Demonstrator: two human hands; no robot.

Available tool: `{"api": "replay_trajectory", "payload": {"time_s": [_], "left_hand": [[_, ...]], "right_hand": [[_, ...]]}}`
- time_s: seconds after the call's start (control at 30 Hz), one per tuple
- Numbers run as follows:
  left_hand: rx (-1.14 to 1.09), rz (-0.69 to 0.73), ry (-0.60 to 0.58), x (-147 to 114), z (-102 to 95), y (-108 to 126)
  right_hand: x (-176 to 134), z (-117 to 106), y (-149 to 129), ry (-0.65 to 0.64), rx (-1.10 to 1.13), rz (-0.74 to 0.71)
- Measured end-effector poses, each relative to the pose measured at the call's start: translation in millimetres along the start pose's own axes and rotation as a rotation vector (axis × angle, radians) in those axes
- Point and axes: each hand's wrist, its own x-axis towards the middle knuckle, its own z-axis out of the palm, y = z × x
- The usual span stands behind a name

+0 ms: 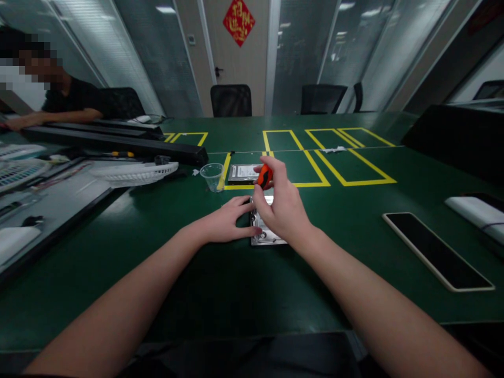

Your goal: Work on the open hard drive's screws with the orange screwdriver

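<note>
A silver hard drive (271, 239) lies on the green table in front of me, partly covered by my hands. My left hand (230, 219) holds its left side, thumb near the front and fingers toward the back. Above the drive, my right hand (281, 199) is closed around the orange and black handle of a screwdriver (265, 176); its shaft and tip are hidden. Just beyond, a second hard drive (243, 172) rests label up inside a yellow tape outline. A clear plastic cup (212, 176) stands to its left.
A phone-like slab (437, 252) with a dark face and pale rim lies at right, near a white device (478, 215). White plastic parts (136, 173) and long black bars (118, 139) crowd the left. Another person (73, 97) sits at the far left. Yellow tape outlines (370, 182) mark the table.
</note>
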Motion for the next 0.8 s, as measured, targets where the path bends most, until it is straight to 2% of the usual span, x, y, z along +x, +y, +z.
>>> {"api": "replay_trajectory", "payload": {"time_s": [0.1, 0.37, 0.67, 0.8], "left_hand": [[-0.013, 0.034, 0.001, 0, 0.1, 1], [-0.023, 0.003, 0.001, 0, 1.3, 1], [0.001, 0.02, 0.01, 0, 2.2, -1], [0.008, -0.019, -0.007, -1, 0.9, 1]], "right_hand": [[1, -1, 0, 0.009, -0.027, -0.034], [0, 3, -5, -0.024, 0.013, -0.089], [1, 5, 6, 0.094, 0.021, -0.149], [2, 5, 5, 0.075, 0.035, -0.13]]}}
